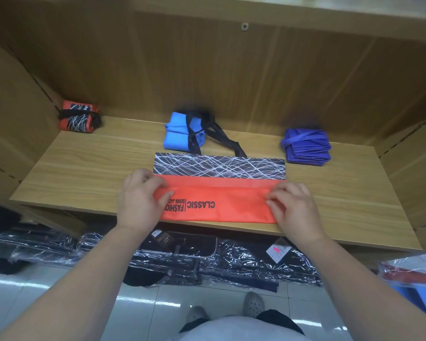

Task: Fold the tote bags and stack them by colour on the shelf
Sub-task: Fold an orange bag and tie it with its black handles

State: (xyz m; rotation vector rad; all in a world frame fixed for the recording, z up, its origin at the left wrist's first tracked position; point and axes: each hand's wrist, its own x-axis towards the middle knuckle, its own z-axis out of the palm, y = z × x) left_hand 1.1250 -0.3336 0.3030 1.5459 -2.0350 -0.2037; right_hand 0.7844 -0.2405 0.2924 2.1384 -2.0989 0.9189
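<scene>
Left hand (139, 203), right hand (293, 207) pinch the half-folded bag (219, 209) at the shelf's (84, 178) front edge; orange bundle (78, 116), blue bundle (180, 134), purple bundle (305, 146) done behind.

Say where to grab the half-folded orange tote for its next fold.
Pinch the orange tote at the two short ends of its folded near band, coming in from left and right, where the left hand and right hand sit. It lies flat and wide on the shelf, so end pinches likely keep both layers aligned.

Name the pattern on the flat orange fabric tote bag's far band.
Band: white crisscross lines on black, head view.
</scene>
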